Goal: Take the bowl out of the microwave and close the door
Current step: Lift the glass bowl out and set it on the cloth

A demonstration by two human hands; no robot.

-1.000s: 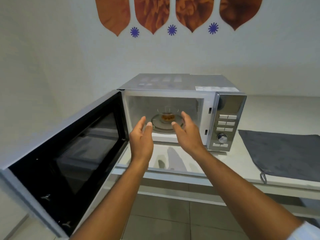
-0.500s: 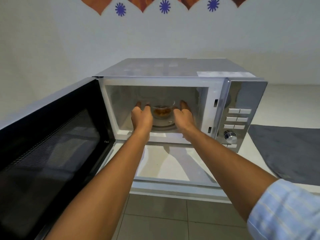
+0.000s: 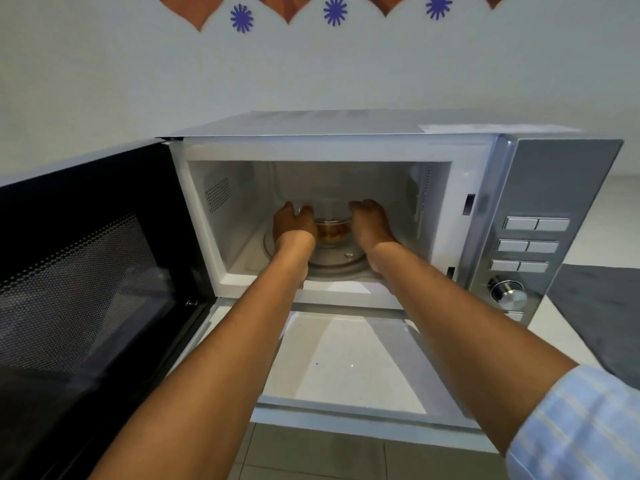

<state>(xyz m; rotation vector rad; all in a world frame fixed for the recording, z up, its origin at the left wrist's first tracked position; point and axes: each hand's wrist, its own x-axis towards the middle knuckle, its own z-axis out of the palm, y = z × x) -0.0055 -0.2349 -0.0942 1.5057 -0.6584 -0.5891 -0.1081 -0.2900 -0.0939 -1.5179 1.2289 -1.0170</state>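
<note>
A silver microwave (image 3: 540, 188) stands on a white counter with its door (image 3: 86, 289) swung wide open to the left. Inside, a small clear glass bowl (image 3: 333, 231) with brownish food sits on the glass turntable (image 3: 341, 263). Both arms reach into the cavity. My left hand (image 3: 293, 226) is cupped against the bowl's left side and my right hand (image 3: 371, 225) against its right side. The bowl still rests on the turntable, and the hands hide most of its walls.
The control panel with buttons and a knob (image 3: 508, 293) is on the microwave's right. A dark grey cloth (image 3: 602, 306) lies on the counter (image 3: 349, 358) to the right. The open door blocks the left side. Tiled floor shows below the counter edge.
Both hands went from in front of the opening into the cavity and closed around the bowl's sides. The view moved nearer to the microwave.
</note>
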